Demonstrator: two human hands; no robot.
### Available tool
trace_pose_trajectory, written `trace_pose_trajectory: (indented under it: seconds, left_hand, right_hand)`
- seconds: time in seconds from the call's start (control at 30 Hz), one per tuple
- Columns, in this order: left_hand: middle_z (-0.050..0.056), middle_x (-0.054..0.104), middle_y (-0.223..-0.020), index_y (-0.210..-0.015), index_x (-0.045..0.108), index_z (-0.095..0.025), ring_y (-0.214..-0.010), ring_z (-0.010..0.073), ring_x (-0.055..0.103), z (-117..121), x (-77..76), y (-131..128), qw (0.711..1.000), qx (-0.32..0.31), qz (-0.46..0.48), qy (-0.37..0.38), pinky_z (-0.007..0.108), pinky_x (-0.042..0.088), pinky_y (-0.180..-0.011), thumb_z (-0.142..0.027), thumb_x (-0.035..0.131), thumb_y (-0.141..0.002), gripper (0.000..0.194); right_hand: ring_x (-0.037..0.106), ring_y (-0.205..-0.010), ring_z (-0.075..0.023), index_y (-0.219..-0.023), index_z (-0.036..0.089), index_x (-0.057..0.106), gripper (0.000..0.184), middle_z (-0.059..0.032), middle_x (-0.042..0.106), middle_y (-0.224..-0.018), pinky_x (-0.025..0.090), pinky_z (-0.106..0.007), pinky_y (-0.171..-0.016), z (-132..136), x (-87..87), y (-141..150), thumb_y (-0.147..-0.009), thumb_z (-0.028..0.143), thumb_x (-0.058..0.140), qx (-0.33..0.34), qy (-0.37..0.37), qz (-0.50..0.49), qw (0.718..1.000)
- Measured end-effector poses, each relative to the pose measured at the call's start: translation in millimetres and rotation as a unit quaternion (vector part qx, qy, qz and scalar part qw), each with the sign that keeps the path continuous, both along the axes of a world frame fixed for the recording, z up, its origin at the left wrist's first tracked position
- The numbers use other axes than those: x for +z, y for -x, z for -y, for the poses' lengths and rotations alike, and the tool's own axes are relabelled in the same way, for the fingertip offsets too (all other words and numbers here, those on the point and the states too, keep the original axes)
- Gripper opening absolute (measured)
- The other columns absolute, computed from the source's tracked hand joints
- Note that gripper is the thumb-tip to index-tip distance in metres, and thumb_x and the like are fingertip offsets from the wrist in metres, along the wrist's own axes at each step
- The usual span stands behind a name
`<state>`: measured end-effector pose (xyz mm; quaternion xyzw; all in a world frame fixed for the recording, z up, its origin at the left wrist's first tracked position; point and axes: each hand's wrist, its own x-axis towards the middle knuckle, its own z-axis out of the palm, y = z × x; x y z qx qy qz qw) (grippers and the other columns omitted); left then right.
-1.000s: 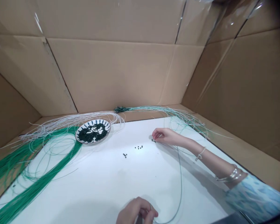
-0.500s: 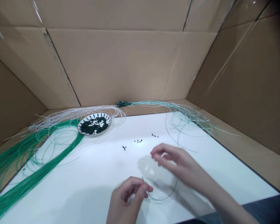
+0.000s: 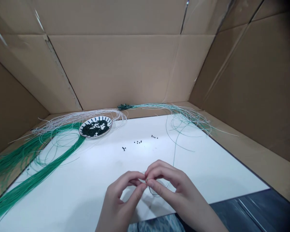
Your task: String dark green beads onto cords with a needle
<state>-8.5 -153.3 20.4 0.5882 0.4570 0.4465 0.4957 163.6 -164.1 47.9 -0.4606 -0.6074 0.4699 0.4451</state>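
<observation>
Close to the front of the white board (image 3: 87, 180), my left hand (image 3: 123, 196) and my right hand (image 3: 171, 187) meet fingertip to fingertip. My left thumb and forefinger pinch a thin green cord (image 3: 154, 195), which curves in a small loop below my right fingers. My right thumb and fingers are also pinched together at the cord's tip; whatever lies between them is too small and covered to make out. Beyond the hands lie small groups of dark beads: one at left (image 3: 124, 149), one in the middle (image 3: 138, 142) and one at right (image 3: 154, 137).
A striped white plate (image 3: 109, 121) holds many dark green beads (image 3: 93, 129). Green cord bundles (image 3: 43, 172) and white cords (image 3: 70, 119) lie at left. Beaded cords (image 3: 125, 107) stretch along the back, fanning out rightward. Cardboard walls (image 3: 116, 64) enclose the board.
My right hand has come down and left to meet my left hand, its fingers now pinched at the cord's tip. My left hand has risen slightly. The view has shifted a little.
</observation>
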Motion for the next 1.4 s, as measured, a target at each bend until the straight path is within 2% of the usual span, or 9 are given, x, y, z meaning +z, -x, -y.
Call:
trace_pose_trajectory:
  seconds: [0.13,0.3,0.67,0.87,1.17,1.4]
  left_hand:
    - [0.000,0.073,-0.086,-0.084,0.076,-0.026,-0.082,0.0163,0.068,-2,5.0,5,0.998,-0.032,-0.009,-0.056,0.020,0.053,-0.074,-0.024,0.067,-0.088,0.010]
    - [0.002,0.071,-0.082,-0.081,0.077,-0.024,-0.079,0.0162,0.067,-3,7.4,6,0.994,-0.083,-0.021,-0.071,0.022,0.053,-0.072,-0.021,0.068,-0.088,0.012]
    - [0.001,0.067,-0.076,-0.073,0.073,-0.023,-0.075,0.0159,0.063,-2,8.0,-2,0.998,-0.034,0.005,-0.049,0.023,0.049,-0.069,-0.018,0.068,-0.084,0.013]
    - [0.003,0.068,-0.079,-0.077,0.074,-0.022,-0.076,0.0163,0.064,-9,7.2,6,0.994,-0.081,-0.043,-0.067,0.022,0.052,-0.069,-0.021,0.066,-0.088,0.014]
    - [0.003,0.068,-0.077,-0.075,0.073,-0.021,-0.073,0.0170,0.065,-6,10.4,7,0.993,-0.071,-0.044,-0.083,0.024,0.052,-0.068,-0.018,0.066,-0.086,0.013]
    - [0.002,0.064,-0.075,-0.069,0.069,-0.020,-0.072,0.0169,0.061,-5,11.2,-2,0.996,-0.046,-0.029,-0.064,0.026,0.048,-0.069,-0.013,0.061,-0.079,0.015]
  right_hand:
    - [0.064,-0.087,-0.0151,-0.076,0.023,0.068,0.017,0.0007,0.068,-0.090,0.046,-0.023,-0.080,6,-2.6,-2,-0.092,0.023,0.065,-0.020,-0.015,0.022,0.999]
    - [0.064,-0.084,-0.0170,-0.075,0.024,0.069,0.016,0.0003,0.069,-0.086,0.047,-0.024,-0.077,12,-8.5,-4,-0.091,0.027,0.067,-0.029,-0.029,0.024,0.999]
    - [0.065,-0.082,-0.0164,-0.076,0.023,0.069,0.017,0.0004,0.069,-0.084,0.047,-0.024,-0.075,9,-9.6,-3,-0.092,0.027,0.067,-0.026,-0.030,0.040,0.998]
    - [0.065,-0.084,-0.0163,-0.077,0.023,0.070,0.016,0.0001,0.069,-0.087,0.047,-0.024,-0.077,7,-10.5,-3,-0.093,0.023,0.065,-0.011,-0.012,0.034,0.999]
    - [0.066,-0.083,-0.0173,-0.076,0.024,0.067,0.019,-0.0005,0.070,-0.087,0.048,-0.025,-0.077,9,-8.4,0,-0.094,0.027,0.062,-0.002,-0.002,0.045,0.999]
    - [0.066,-0.079,-0.0222,-0.078,0.024,0.072,0.024,-0.0032,0.068,-0.077,0.054,-0.029,-0.070,6,-9.9,10,-0.084,0.047,0.071,-0.064,-0.034,0.029,0.997]
